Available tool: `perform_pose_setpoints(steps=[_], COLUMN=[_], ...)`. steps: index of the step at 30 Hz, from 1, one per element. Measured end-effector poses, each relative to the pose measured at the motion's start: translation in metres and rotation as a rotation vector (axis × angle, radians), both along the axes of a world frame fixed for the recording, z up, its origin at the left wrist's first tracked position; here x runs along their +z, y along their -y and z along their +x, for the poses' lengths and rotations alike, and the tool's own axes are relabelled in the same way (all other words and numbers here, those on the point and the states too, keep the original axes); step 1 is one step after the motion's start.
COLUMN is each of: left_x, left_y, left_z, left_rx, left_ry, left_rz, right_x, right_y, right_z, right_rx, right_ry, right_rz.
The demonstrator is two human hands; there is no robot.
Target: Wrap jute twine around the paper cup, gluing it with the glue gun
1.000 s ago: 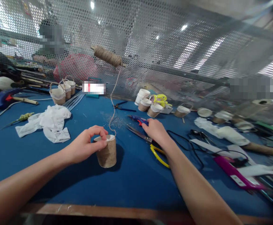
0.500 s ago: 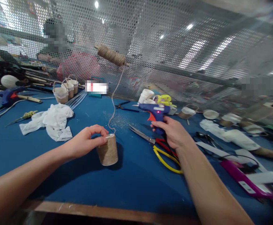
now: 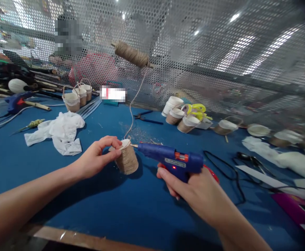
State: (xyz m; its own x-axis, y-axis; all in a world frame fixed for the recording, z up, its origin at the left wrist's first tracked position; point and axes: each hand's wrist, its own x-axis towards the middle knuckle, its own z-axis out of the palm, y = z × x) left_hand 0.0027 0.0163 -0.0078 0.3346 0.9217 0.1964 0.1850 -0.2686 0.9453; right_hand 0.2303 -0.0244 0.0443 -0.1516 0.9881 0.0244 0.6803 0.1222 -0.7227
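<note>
While the right hand grips a blue glue gun by its handle, a red light glowing on the gun's side, the left hand pinches the rim of a twine-wrapped cup between thumb and fingers. The cup leans at the middle of the blue table, its white inside partly showing, and the gun's metal nozzle points at the rim (whether it touches, I can't tell). Off to the right, a magenta power strip runs out of view. Left of the cup lies a crumpled white cloth; beyond the cup, dark-handled pliers rest on the table. Farther back, three cups with looped handles stand together on the left, and more cups sit on the right beside something bright yellow. From the cup's rim, a cord climbs to a spool of twine in front of a perforated metal screen.
</note>
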Motion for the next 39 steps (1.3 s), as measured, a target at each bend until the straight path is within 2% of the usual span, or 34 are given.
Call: perform_pose_setpoints(steps=[3, 7, 12, 18, 26, 32, 39], left_x=[0.001, 0.002, 0.003, 0.002, 0.0, 0.001, 0.003], left_y=[0.001, 0.001, 0.001, 0.001, 0.0, 0.0, 0.001], left_z=[0.001, 0.002, 0.003, 0.004, 0.002, 0.002, 0.0], left_rx=[0.003, 0.014, 0.019, 0.022, 0.007, -0.004, -0.042], left_ry=[0.01, 0.011, 0.003, 0.009, 0.005, -0.012, -0.005], left_rz=[-0.008, -0.013, -0.017, -0.011, -0.009, -0.009, 0.025], right_x=[-0.005, -0.011, -0.005, -0.002, -0.006, -0.005, -0.008], right_y=[0.0, 0.002, 0.006, 0.011, 0.008, 0.013, 0.007], right_z=[-0.003, -0.003, -0.01, -0.017, -0.011, -0.015, -0.012], right_rx=[0.014, 0.05, 0.052, 0.005, 0.018, 0.036, 0.004], right_ry=[-0.009, -0.027, 0.033, 0.095, 0.055, 0.075, 0.019], right_rz=[-0.023, 0.073, 0.092, 0.202, 0.053, 0.117, 0.083])
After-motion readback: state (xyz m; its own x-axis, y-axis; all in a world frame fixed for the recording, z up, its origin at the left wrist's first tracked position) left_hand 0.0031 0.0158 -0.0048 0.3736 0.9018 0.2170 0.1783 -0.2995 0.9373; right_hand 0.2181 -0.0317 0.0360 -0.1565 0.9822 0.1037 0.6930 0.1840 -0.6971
